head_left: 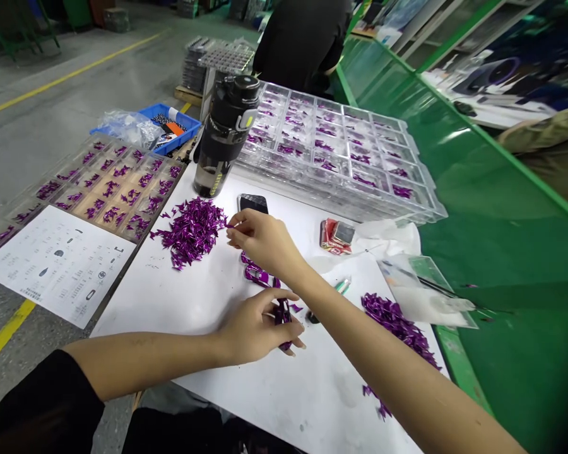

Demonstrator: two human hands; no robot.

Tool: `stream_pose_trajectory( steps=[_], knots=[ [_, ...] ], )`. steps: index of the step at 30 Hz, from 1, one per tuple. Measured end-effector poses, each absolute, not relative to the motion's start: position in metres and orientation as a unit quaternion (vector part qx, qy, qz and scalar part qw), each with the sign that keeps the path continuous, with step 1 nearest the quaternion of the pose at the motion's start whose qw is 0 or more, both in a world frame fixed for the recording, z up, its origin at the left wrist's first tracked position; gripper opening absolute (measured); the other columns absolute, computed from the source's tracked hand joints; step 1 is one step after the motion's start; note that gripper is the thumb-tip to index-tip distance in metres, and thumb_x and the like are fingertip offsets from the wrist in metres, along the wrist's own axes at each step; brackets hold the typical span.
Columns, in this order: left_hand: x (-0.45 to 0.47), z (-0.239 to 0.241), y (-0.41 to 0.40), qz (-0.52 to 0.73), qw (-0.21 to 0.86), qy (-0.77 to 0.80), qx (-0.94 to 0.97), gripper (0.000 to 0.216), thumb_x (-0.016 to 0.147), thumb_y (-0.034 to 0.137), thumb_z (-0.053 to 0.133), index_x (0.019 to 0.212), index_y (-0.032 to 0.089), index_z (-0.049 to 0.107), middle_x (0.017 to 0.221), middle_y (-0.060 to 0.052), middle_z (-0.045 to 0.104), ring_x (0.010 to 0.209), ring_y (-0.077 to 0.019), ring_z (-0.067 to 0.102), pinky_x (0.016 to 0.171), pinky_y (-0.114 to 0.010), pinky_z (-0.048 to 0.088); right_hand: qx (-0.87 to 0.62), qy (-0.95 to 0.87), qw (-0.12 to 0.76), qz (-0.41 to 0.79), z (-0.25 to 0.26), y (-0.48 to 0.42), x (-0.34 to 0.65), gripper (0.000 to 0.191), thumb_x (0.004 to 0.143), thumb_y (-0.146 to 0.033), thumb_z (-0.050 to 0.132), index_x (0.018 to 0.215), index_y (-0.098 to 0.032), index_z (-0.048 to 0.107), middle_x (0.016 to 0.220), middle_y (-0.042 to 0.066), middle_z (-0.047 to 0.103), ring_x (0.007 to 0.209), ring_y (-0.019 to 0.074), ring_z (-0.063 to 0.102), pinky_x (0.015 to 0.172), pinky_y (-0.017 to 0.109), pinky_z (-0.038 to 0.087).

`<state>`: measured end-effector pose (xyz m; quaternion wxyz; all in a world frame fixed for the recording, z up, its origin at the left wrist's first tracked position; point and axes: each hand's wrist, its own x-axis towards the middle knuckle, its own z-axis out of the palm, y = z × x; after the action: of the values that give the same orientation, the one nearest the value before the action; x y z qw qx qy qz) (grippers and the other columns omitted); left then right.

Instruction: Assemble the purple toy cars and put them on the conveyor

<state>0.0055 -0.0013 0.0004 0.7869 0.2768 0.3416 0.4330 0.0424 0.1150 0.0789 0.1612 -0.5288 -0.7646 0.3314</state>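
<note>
My left hand is closed around a dark purple toy car body, partly hidden by the fingers. Reaching across above it, my right hand pinches a small pointed purple part at the edge of a heap of purple parts. Between the two hands lies another purple toy car body on the white tabletop. A loose purple piece is just right of the held body. More purple parts are spread on the right, beyond my right forearm.
Behind the heap stand a dark bottle and a phone. Clear compartment trays are stacked at the back. A printed sheet covers part of the left tray. A green panel borders the right; a person sits ahead.
</note>
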Motion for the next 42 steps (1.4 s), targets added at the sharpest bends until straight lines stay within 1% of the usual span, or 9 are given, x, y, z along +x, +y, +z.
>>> stream_pose_trajectory(
  steps=[5,9,12,19,22,24,29,34,42],
  knots=[
    [-0.003,0.018,0.001,0.495,0.764,0.358,0.206,0.048,0.073,0.034,0.085,0.113,0.024,0.061,0.093,-0.005,0.065,0.077,-0.0221,0.073,0.069,-0.037,0.06,-0.529,-0.698,0.329,0.353,0.091,0.065,0.109,0.025,0.085,-0.04,0.073,0.101,-0.022,0.073,0.076,0.002,0.075,0.063,0.0174,0.07,0.061,0.029,0.058],
    [-0.007,0.025,0.0,0.494,0.772,0.348,0.193,0.047,0.077,0.027,0.082,0.119,0.022,0.062,0.101,-0.009,0.07,0.073,-0.0205,0.072,0.066,-0.036,0.058,-0.611,-0.614,0.363,0.344,0.068,0.015,0.157,0.036,0.077,-0.051,0.079,0.096,-0.021,0.076,0.074,0.004,0.075,0.062,0.0197,0.071,0.057,0.03,0.06],
    [-0.006,0.023,-0.003,0.466,0.793,0.329,0.214,0.045,0.078,0.027,0.082,0.12,0.022,0.064,0.1,-0.009,0.071,0.072,-0.0207,0.072,0.065,-0.034,0.057,-0.632,-0.599,0.359,0.336,0.041,-0.014,0.174,0.034,0.082,-0.05,0.076,0.103,-0.023,0.077,0.081,0.004,0.078,0.069,0.0216,0.075,0.064,0.032,0.064],
    [-0.001,0.018,-0.008,0.419,0.791,0.34,0.289,0.048,0.079,0.026,0.082,0.122,0.02,0.062,0.099,-0.009,0.072,0.075,-0.0219,0.074,0.066,-0.035,0.059,-0.588,-0.711,0.353,0.155,0.023,-0.03,0.177,0.019,0.09,-0.031,0.067,0.101,-0.022,0.079,0.099,0.007,0.08,0.079,0.0227,0.078,0.07,0.031,0.065],
    [0.002,0.015,-0.012,0.421,0.747,0.371,0.357,0.05,0.078,0.022,0.081,0.125,0.021,0.064,0.11,-0.01,0.073,0.084,-0.0207,0.073,0.074,-0.035,0.061,-0.615,-0.664,0.385,0.182,0.032,-0.033,0.174,0.019,0.088,-0.034,0.07,0.1,-0.021,0.079,0.095,0.007,0.08,0.076,0.0213,0.078,0.067,0.029,0.065],
    [0.004,0.013,-0.015,0.426,0.716,0.395,0.388,0.051,0.078,0.022,0.081,0.126,0.022,0.065,0.115,-0.01,0.073,0.092,-0.0205,0.072,0.08,-0.033,0.061,-0.639,-0.592,0.424,0.247,0.037,-0.037,0.168,0.023,0.086,-0.037,0.073,0.102,-0.021,0.078,0.098,0.007,0.08,0.082,0.0228,0.078,0.074,0.031,0.066],
    [0.005,0.007,-0.018,0.447,0.682,0.393,0.425,0.043,0.084,0.021,0.075,0.126,0.021,0.067,0.105,-0.006,0.077,0.102,-0.0229,0.074,0.095,-0.036,0.061,-0.617,-0.507,0.465,0.383,0.038,-0.042,0.148,0.028,0.082,-0.043,0.077,0.102,-0.023,0.08,0.101,0.007,0.08,0.09,0.026,0.078,0.083,0.038,0.067],
    [0.005,0.005,-0.019,0.457,0.663,0.4,0.437,0.043,0.083,0.018,0.074,0.125,0.021,0.067,0.103,-0.005,0.079,0.101,-0.023,0.076,0.098,-0.038,0.062,-0.621,-0.527,0.468,0.343,0.034,-0.043,0.136,0.026,0.083,-0.038,0.077,0.103,-0.022,0.081,0.107,0.008,0.079,0.097,0.0268,0.076,0.093,0.043,0.064],
    [0.002,0.007,-0.016,0.445,0.624,0.418,0.487,0.036,0.085,0.015,0.067,0.121,0.019,0.068,0.101,-0.006,0.078,0.096,-0.0201,0.075,0.092,-0.033,0.061,-0.604,-0.612,0.462,0.217,0.028,-0.047,0.131,0.014,0.09,-0.027,0.07,0.1,-0.024,0.08,0.11,0.008,0.078,0.099,0.0238,0.076,0.091,0.04,0.065]
  ],
)
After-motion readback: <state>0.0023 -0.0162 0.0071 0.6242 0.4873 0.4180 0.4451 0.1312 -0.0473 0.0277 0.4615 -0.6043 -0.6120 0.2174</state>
